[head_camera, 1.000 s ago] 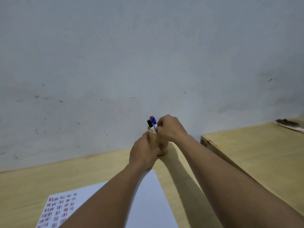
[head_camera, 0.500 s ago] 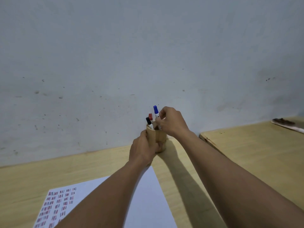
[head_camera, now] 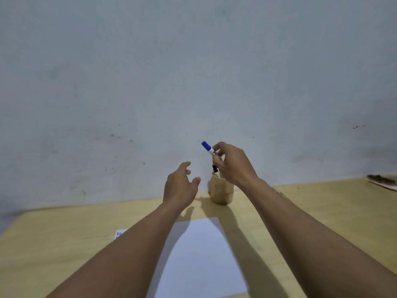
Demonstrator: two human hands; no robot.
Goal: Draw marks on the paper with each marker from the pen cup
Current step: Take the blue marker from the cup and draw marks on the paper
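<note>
The pen cup [head_camera: 221, 191] is set near the tabletop's [head_camera: 311, 211] far edge by the wall [head_camera: 193, 72]; the paper [head_camera: 199, 254] lies nearer. The blue marker [head_camera: 208, 147], tilted, is pinched by the right hand [head_camera: 233, 163] above the cup. The left hand [head_camera: 180, 187] is held spread and empty, just left of the cup. A black marker [head_camera: 214, 169] is seen in the cup.

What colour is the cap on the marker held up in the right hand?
Blue, on the white-barrelled marker; clearest in the head view.
</note>
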